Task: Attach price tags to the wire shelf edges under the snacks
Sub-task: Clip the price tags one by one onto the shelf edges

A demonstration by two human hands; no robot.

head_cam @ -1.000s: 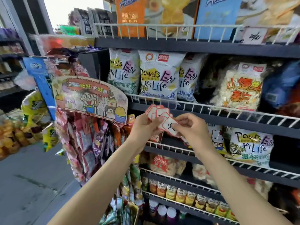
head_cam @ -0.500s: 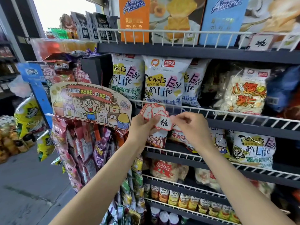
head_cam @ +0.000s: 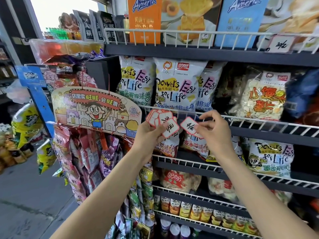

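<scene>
Left hand (head_cam: 149, 133) grips a fanned stack of price tags (head_cam: 161, 120). Right hand (head_cam: 213, 127) pinches a single tag (head_cam: 189, 125) just beside it, the white wire shelf edge (head_cam: 241, 120) directly behind its fingers.

Blown-out daylight upper left, shelf recesses dim, soft focus overall, wide-angle bending at edges

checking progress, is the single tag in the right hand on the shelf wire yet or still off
Off: the right hand pinches the tag just below the wire rail.
</scene>
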